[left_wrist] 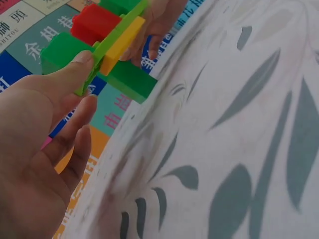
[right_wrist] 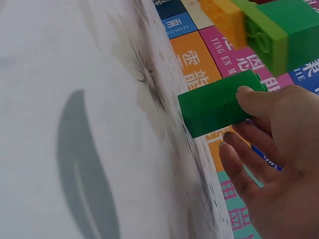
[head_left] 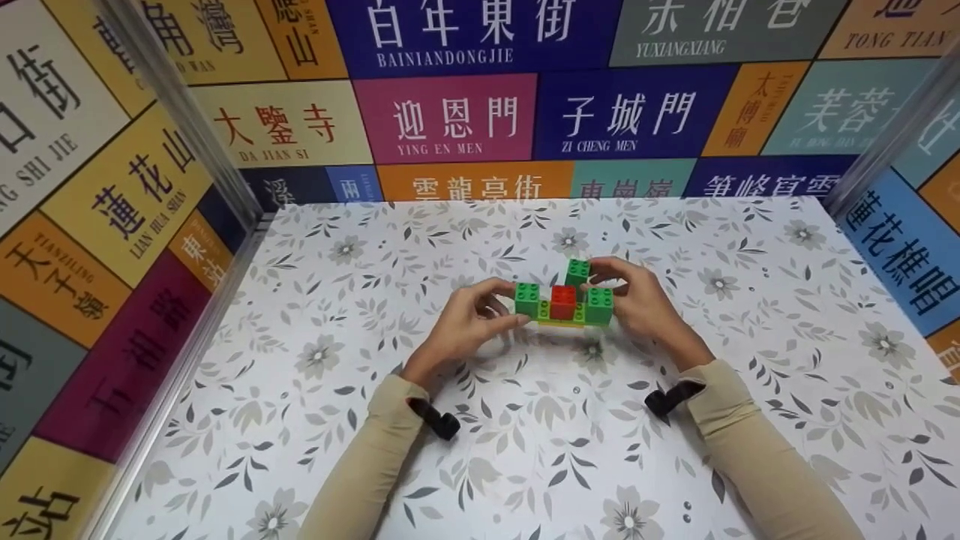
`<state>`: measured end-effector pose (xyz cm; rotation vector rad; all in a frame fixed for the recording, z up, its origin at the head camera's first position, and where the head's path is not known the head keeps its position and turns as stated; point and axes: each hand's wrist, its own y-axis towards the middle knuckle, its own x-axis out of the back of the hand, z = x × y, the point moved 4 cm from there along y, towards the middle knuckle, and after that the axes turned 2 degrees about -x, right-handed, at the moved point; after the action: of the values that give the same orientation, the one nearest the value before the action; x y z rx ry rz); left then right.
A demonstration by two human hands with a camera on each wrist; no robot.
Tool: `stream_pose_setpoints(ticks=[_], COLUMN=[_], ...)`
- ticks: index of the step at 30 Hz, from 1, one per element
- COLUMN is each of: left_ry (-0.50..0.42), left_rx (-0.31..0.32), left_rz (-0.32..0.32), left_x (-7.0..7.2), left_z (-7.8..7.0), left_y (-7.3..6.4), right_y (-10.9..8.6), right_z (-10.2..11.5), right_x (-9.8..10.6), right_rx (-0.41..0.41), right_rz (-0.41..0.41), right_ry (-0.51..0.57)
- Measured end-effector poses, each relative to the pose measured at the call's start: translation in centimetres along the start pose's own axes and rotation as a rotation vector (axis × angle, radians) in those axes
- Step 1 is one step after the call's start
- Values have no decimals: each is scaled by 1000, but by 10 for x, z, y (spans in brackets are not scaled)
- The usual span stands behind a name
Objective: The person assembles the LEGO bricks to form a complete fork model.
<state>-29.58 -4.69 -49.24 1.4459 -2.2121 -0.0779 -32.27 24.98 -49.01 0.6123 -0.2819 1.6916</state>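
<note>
A toy-brick assembly is gripped at its left end by my left hand (head_left: 469,319). In it, a lime plate (left_wrist: 117,37) carries a green brick (head_left: 526,297) on the left, a red brick (head_left: 562,302) in the middle and another green brick (head_left: 600,304) on the right. Under the lime plate is an orange-yellow plate (left_wrist: 123,46). Behind the assembly, my right hand (head_left: 637,300) pinches a stack of two green bricks (right_wrist: 217,103) between thumb and fingers. Whether that stack touches the table cannot be told. The right hand's fingertips are partly hidden in the head view.
A table (head_left: 480,450) with a floral-printed white cover lies below both hands. Panels (head_left: 450,120) with coloured lettering stand behind it and along both sides. Each sleeve has a black wrist strap (head_left: 439,421) at the cuff.
</note>
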Motion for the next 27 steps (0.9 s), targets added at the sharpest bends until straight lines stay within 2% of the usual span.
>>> stream_pose_setpoints(ticks=[8,12,17,27], left_ry=[-34,-37,-32,-74], left_rx=[-8,-9,-24,-16], left_rz=[-112,-150,-194,-207], left_x=[1,1,2,5], left_z=[-15,-18,-19,-18], left_y=[5,7,6,3], right_y=[-14,-21,-28,-36], right_z=[8,15,23,29], right_x=[-6,-14,-23,-30], right_rx=[24,12,20,11], right_rz=[43,87,116,182], right_ry=[9,47,39,56])
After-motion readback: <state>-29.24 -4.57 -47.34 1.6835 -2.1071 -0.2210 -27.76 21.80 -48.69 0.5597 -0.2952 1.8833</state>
